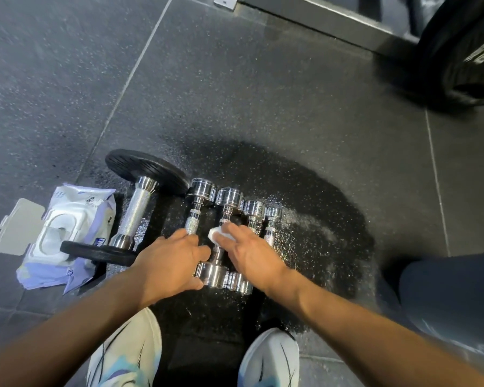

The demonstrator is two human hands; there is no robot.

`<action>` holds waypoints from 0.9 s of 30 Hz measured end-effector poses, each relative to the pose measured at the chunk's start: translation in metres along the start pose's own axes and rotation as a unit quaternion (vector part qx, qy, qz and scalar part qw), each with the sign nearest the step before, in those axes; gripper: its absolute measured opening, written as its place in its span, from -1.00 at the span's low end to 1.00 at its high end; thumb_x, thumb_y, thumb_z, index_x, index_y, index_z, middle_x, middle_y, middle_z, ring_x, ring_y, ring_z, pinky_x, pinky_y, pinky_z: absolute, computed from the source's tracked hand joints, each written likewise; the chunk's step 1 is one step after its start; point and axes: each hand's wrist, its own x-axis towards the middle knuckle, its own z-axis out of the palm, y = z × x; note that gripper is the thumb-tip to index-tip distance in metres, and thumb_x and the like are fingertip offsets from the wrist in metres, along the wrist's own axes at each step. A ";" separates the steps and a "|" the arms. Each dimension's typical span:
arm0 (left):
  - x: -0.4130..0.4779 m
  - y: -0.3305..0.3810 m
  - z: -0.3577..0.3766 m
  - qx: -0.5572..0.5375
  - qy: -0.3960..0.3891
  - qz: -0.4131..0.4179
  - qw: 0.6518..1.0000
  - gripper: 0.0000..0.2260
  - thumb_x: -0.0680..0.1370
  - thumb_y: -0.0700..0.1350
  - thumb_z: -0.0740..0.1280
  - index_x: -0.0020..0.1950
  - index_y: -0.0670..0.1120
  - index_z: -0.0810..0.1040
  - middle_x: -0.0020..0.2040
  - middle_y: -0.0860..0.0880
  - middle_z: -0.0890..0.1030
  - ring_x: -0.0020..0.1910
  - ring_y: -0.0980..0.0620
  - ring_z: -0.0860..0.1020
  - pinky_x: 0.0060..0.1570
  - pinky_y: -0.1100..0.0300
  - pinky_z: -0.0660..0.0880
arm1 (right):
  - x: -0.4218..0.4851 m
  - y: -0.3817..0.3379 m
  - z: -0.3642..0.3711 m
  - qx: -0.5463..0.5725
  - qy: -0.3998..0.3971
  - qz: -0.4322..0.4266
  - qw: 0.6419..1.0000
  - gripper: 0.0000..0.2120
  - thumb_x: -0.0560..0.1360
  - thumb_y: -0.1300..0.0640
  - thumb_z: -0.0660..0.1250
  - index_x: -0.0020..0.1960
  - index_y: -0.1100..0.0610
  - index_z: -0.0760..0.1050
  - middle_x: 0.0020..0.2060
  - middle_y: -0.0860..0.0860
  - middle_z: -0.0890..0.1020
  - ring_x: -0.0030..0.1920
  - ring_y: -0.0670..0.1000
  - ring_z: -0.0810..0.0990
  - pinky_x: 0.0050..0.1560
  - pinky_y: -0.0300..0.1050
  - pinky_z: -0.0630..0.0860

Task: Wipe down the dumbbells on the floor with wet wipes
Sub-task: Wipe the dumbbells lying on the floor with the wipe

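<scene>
Several small chrome dumbbells lie side by side on the dark rubber floor. Left of them lies a larger dumbbell with black plates. My left hand rests on the leftmost small dumbbell, covering its handle and near end. My right hand presses a folded white wipe onto the handle of the second small dumbbell, fingers laid over the wipe. A wet wipes pack with its lid flipped open lies at the far left.
The floor around the dumbbells is wet and glistening. A big black weight plate leans at the upper right by a metal frame base. My two pale shoes are at the bottom, my knee at the right.
</scene>
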 end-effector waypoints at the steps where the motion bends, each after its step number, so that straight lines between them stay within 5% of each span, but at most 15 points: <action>1: 0.000 0.001 -0.001 0.000 0.002 0.001 1.000 -0.54 0.56 0.23 0.35 0.40 0.12 0.38 0.26 0.07 0.45 0.31 0.04 0.33 0.26 0.02 0.42 | 0.000 0.000 -0.001 0.002 -0.003 0.003 1.000 -0.44 0.55 0.34 0.36 0.49 0.04 0.34 0.34 0.00 0.37 0.06 -0.02 0.47 0.02 -0.16 0.62; 8: -0.002 0.001 0.000 0.002 0.008 -0.003 1.000 -0.55 0.55 0.24 0.35 0.38 0.14 0.39 0.23 0.09 0.45 0.30 0.05 0.33 0.22 0.06 0.42 | 0.019 0.009 0.002 -0.038 -0.006 0.007 0.999 -0.45 0.50 0.31 0.46 0.43 0.03 0.44 0.28 -0.03 0.38 0.04 -0.01 0.48 -0.06 -0.16 0.62; 17: -0.002 0.001 -0.001 0.000 0.014 -0.003 1.000 -0.54 0.54 0.26 0.35 0.39 0.16 0.39 0.24 0.11 0.45 0.29 0.06 0.33 0.23 0.06 0.41 | 0.028 0.008 -0.007 -0.039 0.003 0.037 0.999 -0.41 0.52 0.37 0.37 0.51 0.07 0.39 0.38 0.02 0.37 0.13 0.02 0.47 0.19 -0.10 0.54; 27: -0.002 0.001 0.002 0.002 0.016 -0.005 1.000 -0.53 0.53 0.27 0.35 0.40 0.18 0.39 0.24 0.12 0.45 0.30 0.07 0.34 0.25 0.06 0.41 | 0.008 -0.008 -0.005 -0.014 -0.004 0.026 1.000 -0.47 0.59 0.32 0.31 0.52 0.04 0.37 0.39 0.00 0.34 0.04 -0.03 0.41 0.09 -0.13 0.57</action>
